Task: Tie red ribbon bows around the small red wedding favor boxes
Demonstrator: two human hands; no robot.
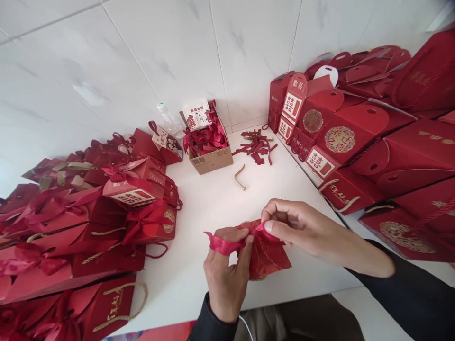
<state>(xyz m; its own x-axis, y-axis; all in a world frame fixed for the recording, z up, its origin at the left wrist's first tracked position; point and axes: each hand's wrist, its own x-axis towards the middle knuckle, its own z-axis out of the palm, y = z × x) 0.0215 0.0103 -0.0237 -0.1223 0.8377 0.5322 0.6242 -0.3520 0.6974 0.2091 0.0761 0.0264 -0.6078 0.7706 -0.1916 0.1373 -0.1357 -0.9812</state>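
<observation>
A small red gift box [272, 260] sits near the front edge of the white table, under both hands. My left hand [227, 263] is closed on a dark pink satin ribbon [223, 245], thumb and fingertips together at the top of the box. One tail of the ribbon lies across the left fingers and sticks out to the left. My right hand [296, 225] pinches another part of the same ribbon between thumb and forefinger, just right of the left fingertips. The fingers partly hide where the ribbon crosses.
Ribbon-tied red boxes [67, 237] are heaped on the left. More red boxes [341, 137] are stacked on the right. At the back stand a cardboard box [213, 162] of ribbons and a clear bottle [170, 121]. Loose ribbon strips [258, 147] and a gold cord [240, 179] lie nearby.
</observation>
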